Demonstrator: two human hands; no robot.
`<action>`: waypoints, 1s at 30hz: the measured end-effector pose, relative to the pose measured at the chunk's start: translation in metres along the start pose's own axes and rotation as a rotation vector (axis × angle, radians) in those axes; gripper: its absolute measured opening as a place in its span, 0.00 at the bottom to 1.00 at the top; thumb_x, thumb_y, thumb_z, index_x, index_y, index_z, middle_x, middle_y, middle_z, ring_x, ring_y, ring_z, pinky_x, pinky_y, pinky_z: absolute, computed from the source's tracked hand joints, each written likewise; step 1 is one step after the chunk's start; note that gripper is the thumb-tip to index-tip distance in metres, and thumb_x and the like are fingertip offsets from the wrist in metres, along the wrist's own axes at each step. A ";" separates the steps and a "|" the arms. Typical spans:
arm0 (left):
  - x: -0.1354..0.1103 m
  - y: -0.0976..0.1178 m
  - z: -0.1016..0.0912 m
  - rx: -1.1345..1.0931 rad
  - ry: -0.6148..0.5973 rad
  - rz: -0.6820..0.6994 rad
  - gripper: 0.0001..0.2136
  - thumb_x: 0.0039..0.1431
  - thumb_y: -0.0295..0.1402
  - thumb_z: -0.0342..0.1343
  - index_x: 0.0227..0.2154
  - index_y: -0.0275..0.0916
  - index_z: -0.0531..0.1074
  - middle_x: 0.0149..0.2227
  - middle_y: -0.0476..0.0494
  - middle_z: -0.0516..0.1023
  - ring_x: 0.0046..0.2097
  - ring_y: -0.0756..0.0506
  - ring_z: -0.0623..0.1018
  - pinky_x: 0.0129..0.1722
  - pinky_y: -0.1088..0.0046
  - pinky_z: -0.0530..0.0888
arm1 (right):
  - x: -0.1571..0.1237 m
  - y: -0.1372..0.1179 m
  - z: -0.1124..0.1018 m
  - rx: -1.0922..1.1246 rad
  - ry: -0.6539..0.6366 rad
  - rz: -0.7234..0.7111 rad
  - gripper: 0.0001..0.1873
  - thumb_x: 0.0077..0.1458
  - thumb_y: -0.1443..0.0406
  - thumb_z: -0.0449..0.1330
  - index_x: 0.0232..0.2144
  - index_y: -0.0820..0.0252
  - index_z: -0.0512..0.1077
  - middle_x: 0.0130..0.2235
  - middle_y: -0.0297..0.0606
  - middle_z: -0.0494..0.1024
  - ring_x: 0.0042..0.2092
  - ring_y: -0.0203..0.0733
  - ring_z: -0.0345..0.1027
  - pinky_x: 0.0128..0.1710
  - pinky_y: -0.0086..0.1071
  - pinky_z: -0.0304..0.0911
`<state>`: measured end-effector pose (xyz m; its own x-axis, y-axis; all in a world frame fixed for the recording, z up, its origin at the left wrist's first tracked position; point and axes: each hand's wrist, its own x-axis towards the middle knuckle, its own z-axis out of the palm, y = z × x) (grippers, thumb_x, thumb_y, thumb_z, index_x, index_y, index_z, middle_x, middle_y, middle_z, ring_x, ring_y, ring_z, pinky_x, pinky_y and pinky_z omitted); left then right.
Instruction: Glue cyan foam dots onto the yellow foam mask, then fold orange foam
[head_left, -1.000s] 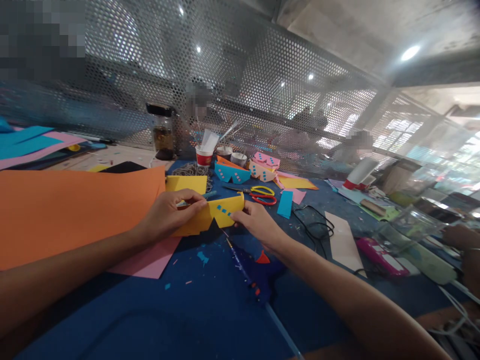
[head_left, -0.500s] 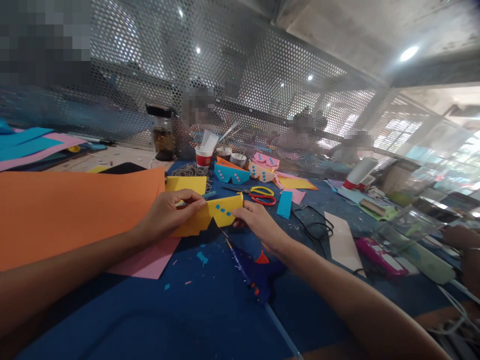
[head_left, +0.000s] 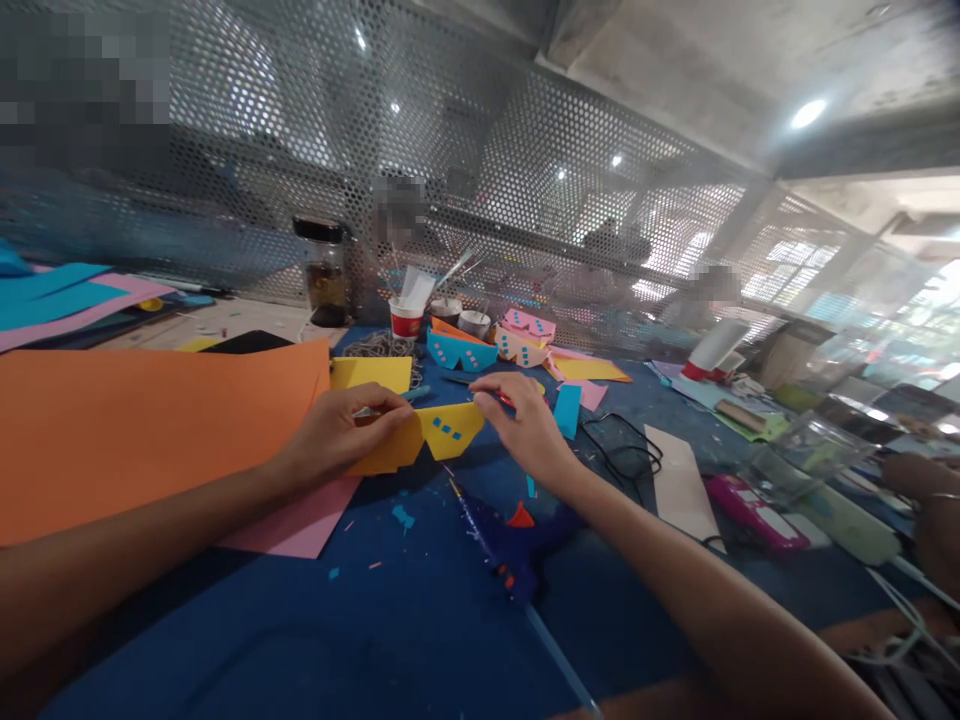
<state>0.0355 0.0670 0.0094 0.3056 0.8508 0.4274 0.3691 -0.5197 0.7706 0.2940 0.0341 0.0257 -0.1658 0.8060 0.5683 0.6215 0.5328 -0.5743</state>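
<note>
My left hand (head_left: 337,432) pinches the left end of a yellow folded paper piece (head_left: 442,432) with small blue squares stuck on it, held just above the blue table (head_left: 420,620). My right hand (head_left: 521,420) is off the paper. Its fingers curl down over the scissors (head_left: 453,378) with red and yellow handles, which lie just behind the paper. The handles are mostly hidden under the fingers.
A large orange sheet (head_left: 150,420) and a pink sheet (head_left: 300,522) lie to the left. A blue glue gun (head_left: 510,550) lies in front. Behind are paper boats (head_left: 459,351), a red cup (head_left: 406,319), a jar (head_left: 326,272) and mesh panels. A black cable (head_left: 622,452) and another person's hand (head_left: 926,500) are on the right.
My right hand let go of the yellow paper's right end and moved back onto the scissors. The left hand keeps its hold, and the paper's free end has dropped slightly.
</note>
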 end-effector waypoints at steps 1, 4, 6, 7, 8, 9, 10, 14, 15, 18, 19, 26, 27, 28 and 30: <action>0.000 -0.001 0.001 -0.003 -0.006 0.010 0.17 0.60 0.50 0.61 0.31 0.40 0.82 0.34 0.42 0.84 0.38 0.41 0.82 0.37 0.68 0.78 | 0.000 0.000 0.000 -0.017 -0.043 -0.046 0.07 0.70 0.61 0.60 0.43 0.52 0.78 0.50 0.40 0.81 0.57 0.47 0.71 0.63 0.45 0.57; 0.000 -0.004 0.001 -0.004 -0.015 0.037 0.17 0.61 0.50 0.62 0.32 0.41 0.83 0.35 0.41 0.84 0.39 0.41 0.82 0.37 0.68 0.78 | -0.001 0.000 0.002 -0.033 -0.097 -0.085 0.09 0.70 0.61 0.61 0.37 0.55 0.78 0.49 0.41 0.82 0.55 0.47 0.71 0.61 0.43 0.58; 0.001 -0.005 -0.001 0.020 -0.010 0.056 0.18 0.62 0.51 0.61 0.34 0.42 0.84 0.37 0.40 0.85 0.41 0.40 0.82 0.39 0.67 0.78 | -0.001 0.001 0.003 -0.025 -0.092 -0.075 0.11 0.70 0.60 0.61 0.35 0.55 0.78 0.47 0.41 0.82 0.53 0.47 0.71 0.59 0.42 0.59; 0.000 -0.004 -0.002 0.036 0.001 0.063 0.18 0.63 0.52 0.60 0.36 0.42 0.84 0.40 0.40 0.86 0.43 0.39 0.82 0.42 0.65 0.78 | -0.001 0.002 0.003 -0.013 -0.083 -0.063 0.11 0.70 0.59 0.61 0.35 0.55 0.77 0.46 0.40 0.82 0.52 0.46 0.71 0.59 0.41 0.59; 0.000 -0.004 -0.004 0.051 0.019 0.066 0.19 0.64 0.52 0.59 0.39 0.43 0.84 0.43 0.40 0.86 0.46 0.38 0.82 0.47 0.63 0.78 | -0.001 0.004 0.002 0.002 -0.071 -0.044 0.11 0.70 0.59 0.61 0.35 0.55 0.78 0.45 0.40 0.82 0.51 0.46 0.72 0.58 0.40 0.59; 0.000 -0.004 -0.006 0.060 0.040 0.062 0.19 0.66 0.53 0.57 0.43 0.44 0.84 0.48 0.40 0.86 0.50 0.37 0.81 0.52 0.61 0.77 | 0.000 0.007 0.001 0.021 -0.056 -0.015 0.11 0.70 0.59 0.61 0.35 0.55 0.78 0.44 0.39 0.82 0.51 0.45 0.72 0.58 0.40 0.60; 0.000 -0.004 -0.008 0.061 0.063 0.051 0.20 0.67 0.53 0.55 0.47 0.45 0.84 0.53 0.40 0.85 0.55 0.36 0.80 0.57 0.59 0.75 | 0.000 0.009 -0.001 0.041 -0.040 0.021 0.11 0.70 0.59 0.61 0.36 0.55 0.78 0.43 0.39 0.82 0.50 0.45 0.72 0.57 0.39 0.60; 0.003 -0.008 -0.012 0.027 0.125 0.008 0.24 0.70 0.52 0.52 0.59 0.45 0.78 0.64 0.40 0.77 0.65 0.35 0.74 0.67 0.55 0.66 | 0.004 0.021 -0.008 0.095 -0.002 0.125 0.13 0.70 0.57 0.59 0.36 0.57 0.79 0.42 0.40 0.82 0.49 0.45 0.73 0.53 0.37 0.63; 0.004 -0.010 -0.012 0.012 0.124 -0.001 0.25 0.70 0.53 0.52 0.60 0.45 0.76 0.65 0.39 0.76 0.66 0.35 0.73 0.68 0.55 0.65 | 0.005 0.023 -0.008 0.097 0.004 0.128 0.14 0.70 0.57 0.58 0.36 0.58 0.79 0.43 0.40 0.82 0.48 0.45 0.73 0.52 0.37 0.63; 0.006 -0.012 -0.011 -0.018 0.084 -0.062 0.28 0.68 0.55 0.54 0.62 0.43 0.75 0.64 0.38 0.78 0.62 0.33 0.77 0.65 0.54 0.69 | 0.006 0.027 -0.008 0.097 0.008 0.118 0.16 0.70 0.57 0.58 0.36 0.59 0.79 0.42 0.41 0.83 0.48 0.46 0.74 0.51 0.37 0.64; 0.007 -0.013 -0.011 -0.013 0.072 -0.081 0.28 0.67 0.56 0.55 0.61 0.44 0.76 0.63 0.38 0.79 0.61 0.33 0.78 0.64 0.54 0.71 | 0.006 0.029 -0.006 0.096 0.007 0.114 0.15 0.70 0.58 0.58 0.35 0.59 0.79 0.42 0.42 0.83 0.48 0.46 0.74 0.52 0.38 0.64; 0.006 -0.014 -0.008 -0.026 0.065 -0.088 0.21 0.62 0.56 0.59 0.42 0.44 0.84 0.52 0.43 0.86 0.53 0.35 0.81 0.53 0.63 0.76 | 0.004 0.035 0.002 0.074 0.003 0.072 0.11 0.68 0.61 0.62 0.34 0.58 0.79 0.41 0.40 0.83 0.48 0.46 0.74 0.53 0.39 0.64; 0.006 -0.013 -0.008 -0.020 0.064 -0.122 0.22 0.61 0.56 0.59 0.41 0.43 0.84 0.47 0.44 0.87 0.48 0.36 0.82 0.47 0.66 0.77 | 0.004 0.035 0.002 0.069 0.001 0.067 0.11 0.68 0.61 0.62 0.33 0.57 0.79 0.40 0.40 0.83 0.48 0.46 0.74 0.53 0.39 0.64; 0.005 -0.013 -0.008 -0.011 0.063 -0.153 0.22 0.61 0.56 0.60 0.39 0.43 0.84 0.43 0.45 0.87 0.43 0.38 0.82 0.41 0.68 0.76 | 0.004 0.036 0.002 0.064 -0.001 0.062 0.11 0.68 0.61 0.62 0.33 0.57 0.79 0.40 0.40 0.83 0.47 0.46 0.74 0.53 0.39 0.64; 0.005 -0.013 -0.008 -0.003 0.055 -0.190 0.21 0.60 0.56 0.60 0.36 0.42 0.83 0.35 0.47 0.85 0.37 0.41 0.80 0.33 0.71 0.73 | 0.005 0.036 0.002 0.053 -0.003 0.053 0.12 0.69 0.61 0.61 0.33 0.57 0.79 0.40 0.40 0.83 0.47 0.46 0.74 0.53 0.39 0.64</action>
<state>0.0249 0.0783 0.0053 0.1818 0.9367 0.2993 0.4127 -0.3490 0.8413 0.3141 0.0575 0.0067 -0.1362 0.8339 0.5349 0.5884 0.5024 -0.6335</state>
